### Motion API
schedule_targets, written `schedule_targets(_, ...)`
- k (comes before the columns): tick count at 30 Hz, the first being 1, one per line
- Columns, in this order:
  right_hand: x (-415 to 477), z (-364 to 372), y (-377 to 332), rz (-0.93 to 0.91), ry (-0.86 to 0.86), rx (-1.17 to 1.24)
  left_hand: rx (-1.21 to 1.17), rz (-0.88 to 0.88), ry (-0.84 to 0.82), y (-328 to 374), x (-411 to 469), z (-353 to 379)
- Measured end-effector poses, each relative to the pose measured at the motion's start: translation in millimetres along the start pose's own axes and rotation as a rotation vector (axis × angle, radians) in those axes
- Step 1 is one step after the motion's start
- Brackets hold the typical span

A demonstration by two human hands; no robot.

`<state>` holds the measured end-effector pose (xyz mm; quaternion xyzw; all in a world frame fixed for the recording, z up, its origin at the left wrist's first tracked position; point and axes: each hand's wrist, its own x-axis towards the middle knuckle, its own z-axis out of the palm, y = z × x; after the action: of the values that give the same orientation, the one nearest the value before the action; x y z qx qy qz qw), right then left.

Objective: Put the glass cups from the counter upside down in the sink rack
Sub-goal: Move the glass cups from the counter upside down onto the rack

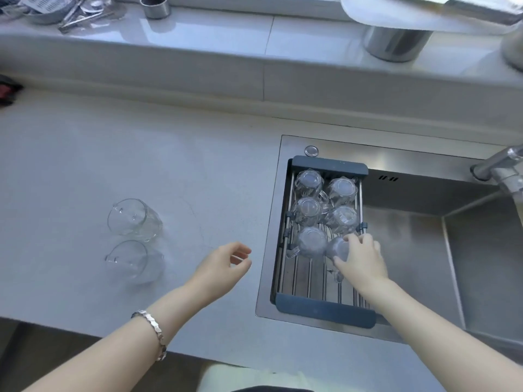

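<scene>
The right hand point(360, 257) is wrapped around a clear glass cup point(338, 248) that sits upside down in the dark-framed rack with metal bars point(325, 308) over the shiny steel sink point(424, 250). Five more clear glass cups point(310, 207) stand upside down in the rack, in pairs behind it and one just beside it. The left hand point(223, 267) hangs over the pale grey counter point(85, 165) with its fingers loosely curled and nothing in it. Two clear glass cups with handles point(133, 219) stand right way up on the counter, close together, well apart from the rack.
</scene>
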<state>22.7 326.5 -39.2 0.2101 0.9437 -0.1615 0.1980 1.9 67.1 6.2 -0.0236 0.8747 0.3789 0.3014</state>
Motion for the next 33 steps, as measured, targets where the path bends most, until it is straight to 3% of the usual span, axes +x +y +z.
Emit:
schedule_targets(5,-19,-14,-45,-0.273,-0.097,0.115,0.444,0.063,0.309,-16,1,-45)
schedule_targets(7,-20,-11,-88,-0.407,-0.183,0.16,0.616,-0.117,0.373,-31,-1,-74)
schedule_targets(9,-19,-2,-132,-0.505,-0.253,0.188,0.697,-0.328,0.326,-46,-5,-96)
schedule_targets(13,-14,25,-218,-0.593,-0.303,0.262,0.566,-0.484,0.222,-72,-7,-119)
schedule_targets(16,-7,49,-271,-0.605,-0.402,0.329,0.462,-0.435,0.194,-82,-6,-123)
schedule_targets(21,9,79,-321,-0.622,-0.515,0.462,0.343,-0.333,0.294,-95,-11,-131)
schedule_targets(28,5,90,-313,-0.601,-0.366,0.557,0.329,-0.311,0.391,-120,-23,-141)
schedule_targets(33,-24,75,-230,-0.386,-0.38,0.839,0.367,-0.166,0.389,-104,-20,-126)
